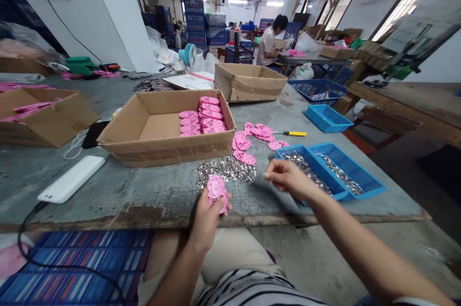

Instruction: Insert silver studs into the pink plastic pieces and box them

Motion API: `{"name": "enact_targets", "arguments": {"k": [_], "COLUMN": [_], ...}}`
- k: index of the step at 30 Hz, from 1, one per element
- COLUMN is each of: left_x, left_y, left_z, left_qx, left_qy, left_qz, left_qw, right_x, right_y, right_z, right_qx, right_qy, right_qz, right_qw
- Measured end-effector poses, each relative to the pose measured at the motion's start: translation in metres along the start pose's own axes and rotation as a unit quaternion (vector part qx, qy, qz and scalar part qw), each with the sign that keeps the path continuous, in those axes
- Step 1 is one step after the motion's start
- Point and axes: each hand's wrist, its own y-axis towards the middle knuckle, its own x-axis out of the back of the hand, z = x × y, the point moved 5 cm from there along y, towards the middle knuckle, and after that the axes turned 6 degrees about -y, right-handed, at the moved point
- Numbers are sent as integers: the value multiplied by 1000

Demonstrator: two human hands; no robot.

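Observation:
My left hand [208, 214] is closed around a pink plastic piece [216, 186] near the table's front edge, the thumb on its lower part beside a small shiny bit. To the right, my right hand [283, 177] hovers with fingers pinched together; whatever is between them is too small to make out. It is just left of a blue tray [306, 166] of small metal parts. A loose pile of similar silvery parts [230, 170] lies beyond my left hand. Several more pink pieces [245, 157] are scattered behind that pile.
An open cardboard box [165, 150] holds stacked pink pieces. A second blue tray [367, 176], a yellow-handled screwdriver [297, 133], a white power bank [72, 178] and another carton [248, 87] are around the tabletop. A person [267, 44] sits at a table farther back.

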Motion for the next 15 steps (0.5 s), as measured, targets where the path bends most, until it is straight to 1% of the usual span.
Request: {"name": "enact_targets", "arguments": {"k": [1, 3, 4, 6, 9, 12, 15], "left_x": [-4, -8, -7, -2, 9, 15, 16], "left_y": [-1, -1, -1, 0, 1, -1, -4], "left_z": [1, 4, 5, 7, 8, 6, 4], "left_qx": [-14, -39, -52, -75, -97, -100, -101], "left_qy": [13, 41, 54, 75, 103, 142, 170], "left_qz": [-3, -22, -39, -83, -127, -145, -157], "left_qw": [1000, 998, 996, 991, 982, 974, 967], "right_x": [-22, -59, -73, -91, -103, -105, -103], "right_y": [0, 0, 1, 3, 6, 7, 6], "right_z": [0, -2, -4, -8, -15, -20, -22], "right_qx": [-3, -5, -4, -4, -13, -25, -26], "right_qy": [14, 44, 62, 96, 124, 131, 125], "right_qz": [49, 111, 125, 133, 137, 143, 149], "right_qw": [999, 993, 990, 986, 983, 981, 981]}}
